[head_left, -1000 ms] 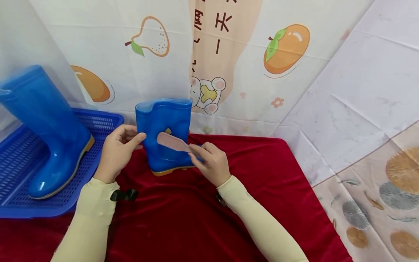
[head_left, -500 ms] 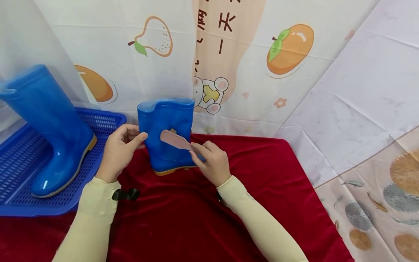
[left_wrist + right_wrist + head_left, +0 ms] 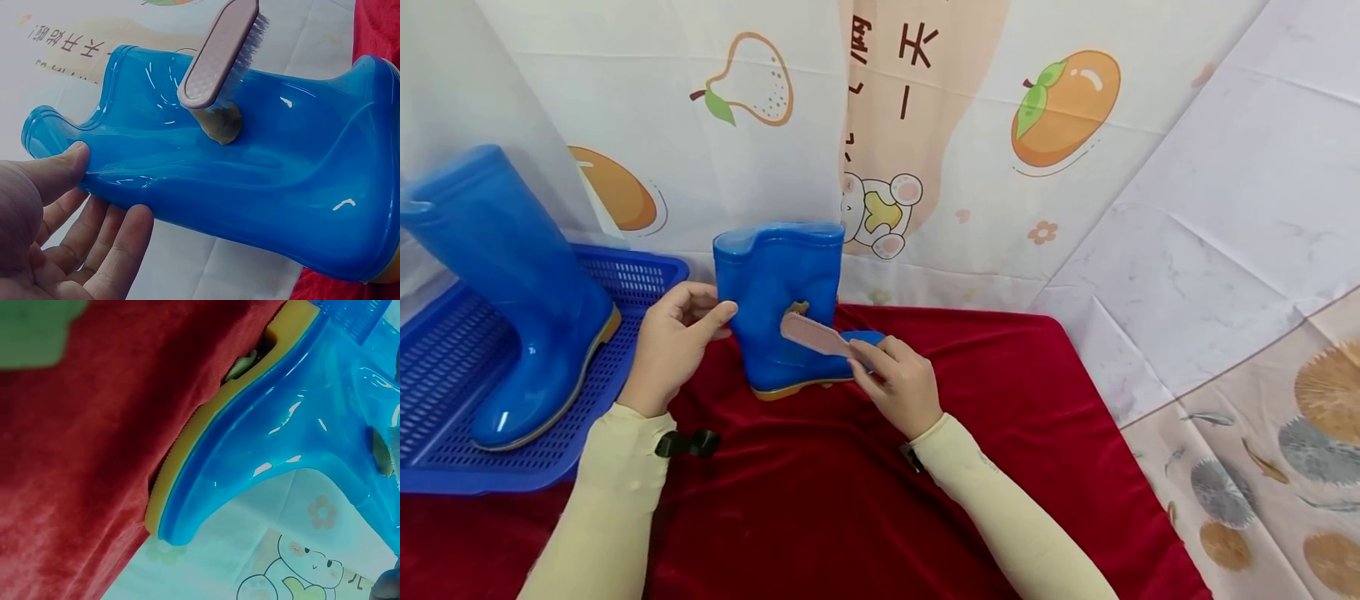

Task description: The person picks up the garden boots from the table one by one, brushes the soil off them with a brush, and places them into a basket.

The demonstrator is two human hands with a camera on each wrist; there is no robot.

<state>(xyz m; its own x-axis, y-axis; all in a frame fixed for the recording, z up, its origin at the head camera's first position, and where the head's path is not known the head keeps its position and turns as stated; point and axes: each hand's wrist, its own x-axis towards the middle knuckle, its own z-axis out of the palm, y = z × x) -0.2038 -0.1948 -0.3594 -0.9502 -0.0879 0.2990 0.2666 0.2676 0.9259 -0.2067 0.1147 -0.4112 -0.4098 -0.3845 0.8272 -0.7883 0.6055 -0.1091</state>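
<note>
A blue rain boot with a yellow sole stands on the red cloth, its toe to the right. My left hand grips the back edge of its shaft, thumb in front and fingers behind, as the left wrist view shows. My right hand holds a brush with a pink back and white bristles. Its head is right at a brownish, mud-like clump on the side of the shaft. Under the arch, a small greenish bit shows in the right wrist view. Most of the right hand is out of that view.
Another blue rain boot stands in a blue perforated basket at the left. Red cloth covers the table. Behind hangs a white curtain with fruit prints, close to the boot.
My right hand and the brush have moved right and slightly down across the shaft, uncovering more of the clump. The left hand keeps its hold on the boot.
</note>
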